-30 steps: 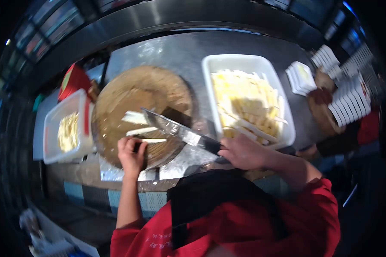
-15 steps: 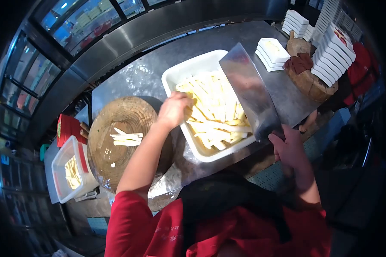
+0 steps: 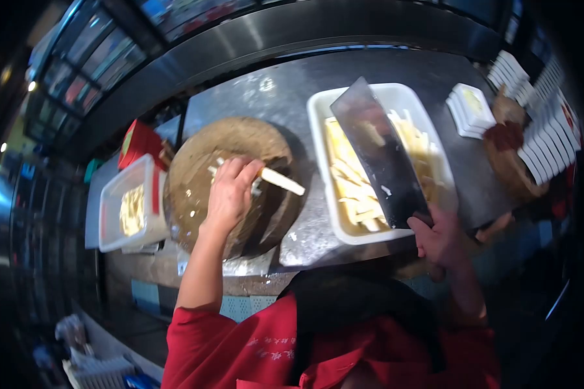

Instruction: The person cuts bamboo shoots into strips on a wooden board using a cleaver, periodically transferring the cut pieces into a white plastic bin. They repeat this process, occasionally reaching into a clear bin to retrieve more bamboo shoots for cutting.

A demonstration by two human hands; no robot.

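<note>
Left hand (image 3: pixel 230 194): pinching a pale, slender strip (image 3: pixel 284 181) over the round wooden board (image 3: pixel 240 129), centre-left; best held lightly.
Right hand (image 3: pixel 440 238): gripping a broad steel cleaver (image 3: pixel 384 159), right of centre; blade best clear of fingers.

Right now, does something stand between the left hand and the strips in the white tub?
The tub's left wall does; the cleaver in the right hand also covers some strips, but not the leftmost.

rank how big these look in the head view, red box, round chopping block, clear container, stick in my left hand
Largest to smallest:
Chopping block
Clear container
Red box
Stick in your left hand
</note>
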